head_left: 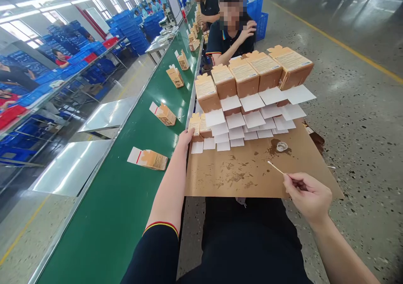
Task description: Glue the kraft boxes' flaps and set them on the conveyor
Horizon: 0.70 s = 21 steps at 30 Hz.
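Note:
My right hand (310, 193) pinches a thin cotton swab (276, 167) over the brown cardboard sheet (214, 183). Its tip points up and left, toward a small clear dish (281, 146) standing in a damp patch. At the left end of a stack of brown cartons (245, 78), my left hand (186, 137) is closed at the side of a small carton (195, 123); some of its fingers are hidden. White flaps (231, 103) stick out of the stacked cartons toward me in overlapping rows.
A green conveyor belt (126, 208) runs along my left, with several spaced cartons such as a near carton (154, 160). Across the stack sits a co-worker (234, 36). Blue crates (255, 13) stand behind, and speckled floor (362, 141) lies to the right.

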{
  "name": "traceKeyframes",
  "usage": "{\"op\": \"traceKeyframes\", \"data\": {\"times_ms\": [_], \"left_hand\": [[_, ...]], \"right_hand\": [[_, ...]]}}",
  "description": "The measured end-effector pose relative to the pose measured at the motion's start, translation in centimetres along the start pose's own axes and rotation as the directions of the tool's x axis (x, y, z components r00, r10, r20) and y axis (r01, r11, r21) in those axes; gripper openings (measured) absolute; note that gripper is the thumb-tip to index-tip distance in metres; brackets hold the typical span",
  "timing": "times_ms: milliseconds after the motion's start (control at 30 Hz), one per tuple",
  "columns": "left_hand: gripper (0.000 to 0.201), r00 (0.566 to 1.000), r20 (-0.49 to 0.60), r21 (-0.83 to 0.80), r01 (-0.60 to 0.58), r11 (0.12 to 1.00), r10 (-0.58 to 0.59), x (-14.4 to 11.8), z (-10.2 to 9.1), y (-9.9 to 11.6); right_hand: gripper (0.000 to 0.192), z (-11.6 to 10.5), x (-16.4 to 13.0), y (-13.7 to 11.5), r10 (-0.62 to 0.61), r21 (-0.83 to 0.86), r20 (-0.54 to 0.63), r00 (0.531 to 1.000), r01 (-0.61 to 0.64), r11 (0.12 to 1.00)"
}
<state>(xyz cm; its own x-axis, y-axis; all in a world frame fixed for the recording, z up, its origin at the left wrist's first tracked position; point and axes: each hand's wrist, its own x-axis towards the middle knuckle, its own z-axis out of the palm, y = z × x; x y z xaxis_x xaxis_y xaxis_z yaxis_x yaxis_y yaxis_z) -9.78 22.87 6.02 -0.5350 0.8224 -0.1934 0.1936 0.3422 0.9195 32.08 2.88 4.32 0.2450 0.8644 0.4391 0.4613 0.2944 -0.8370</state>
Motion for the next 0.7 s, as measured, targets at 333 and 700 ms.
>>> {"op": "traceKeyframes", "data": {"times_ms": [333, 700], "left_hand": [[0.056, 0.999, -0.031, -0.464, -0.026, 0.885, 0.013, -9.5, -7.5, -4.3], [0.089, 0.966, 0.252, -0.374, 0.156, 0.914, -0.062, -19.2, -5.4, -9.2]], "right_hand": [[0.038, -1.9, 5.2, 2.5, 0.026, -0.303, -0.070, 0.997, -0.047, 0.952], [0.045, -0.9, 8.1, 4.6, 0.068, -0.326, 0.149, 0.987, -0.016, 0.945]]}}
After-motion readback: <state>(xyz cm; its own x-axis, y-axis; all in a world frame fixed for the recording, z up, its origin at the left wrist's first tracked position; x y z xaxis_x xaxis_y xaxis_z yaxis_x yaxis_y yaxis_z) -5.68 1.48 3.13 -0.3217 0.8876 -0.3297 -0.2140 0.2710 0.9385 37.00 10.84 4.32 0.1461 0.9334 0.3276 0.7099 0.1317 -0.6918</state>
